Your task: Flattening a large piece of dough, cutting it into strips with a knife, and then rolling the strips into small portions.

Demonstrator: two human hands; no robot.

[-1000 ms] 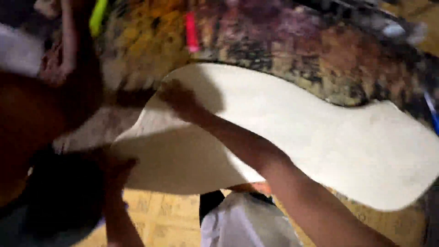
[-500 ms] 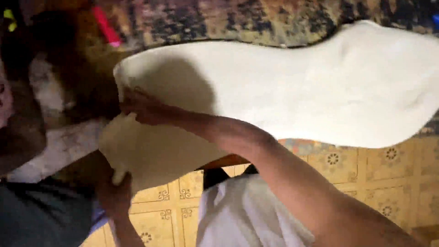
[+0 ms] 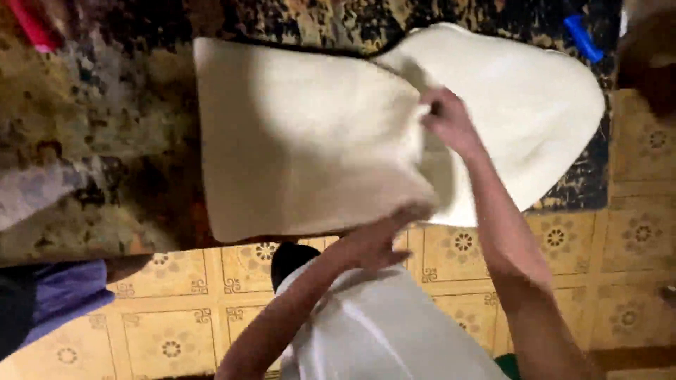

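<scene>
Cream cloth [image 3: 303, 141] on mottled dark counter [image 3: 91, 155], patterned yellow floor tiles [image 3: 176, 331] below

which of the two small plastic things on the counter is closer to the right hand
The blue one at the top right; the red one lies far left of the right hand.

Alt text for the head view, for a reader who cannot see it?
Two bare hands fold a cream dough sheet on a dark mottled counter: right hand pinches the folded edge, left hand at its near edge. Patterned tile floor below.
</scene>
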